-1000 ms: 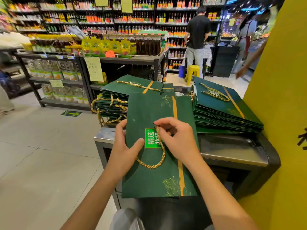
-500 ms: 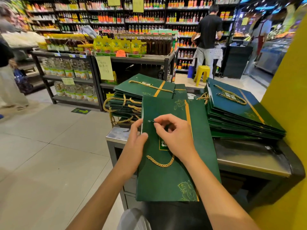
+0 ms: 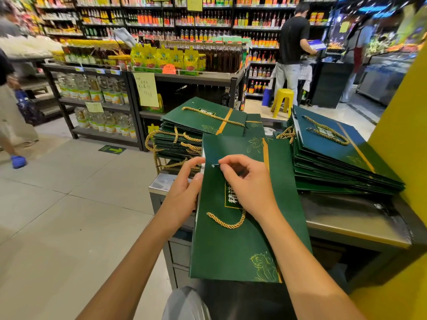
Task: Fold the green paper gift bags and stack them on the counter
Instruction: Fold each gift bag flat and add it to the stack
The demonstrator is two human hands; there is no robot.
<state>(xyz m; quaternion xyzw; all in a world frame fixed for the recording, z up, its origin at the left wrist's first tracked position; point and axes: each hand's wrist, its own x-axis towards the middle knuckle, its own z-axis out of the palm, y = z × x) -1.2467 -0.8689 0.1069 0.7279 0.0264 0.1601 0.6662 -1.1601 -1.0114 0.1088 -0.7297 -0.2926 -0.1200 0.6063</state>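
A steel surface (image 3: 346,218) is seen against a yellow wall (image 3: 397,158), over a pale tiled floor (image 3: 57,204) on which a green arrow sticker (image 3: 112,149) is laid. A flat green gift bag (image 3: 242,250) is laid lengthwise on the near part of the surface, its near end hanging past the edge. The bag's left edge is held by the left hand (image 3: 182,192), with the thumb on the face and the fingers loosely curved. The dark tip (image 3: 215,165) of the gold rope handle (image 3: 227,221) is pinched between thumb and forefinger of the right hand (image 3: 249,183). Two stacks of folded bags are set behind, a left stack (image 3: 196,125) and a right stack (image 3: 335,162). Store shelves (image 3: 184,79) of bottles and packets are ranged beyond, with a yellow stool (image 3: 283,100) near a person in a black shirt (image 3: 293,38).
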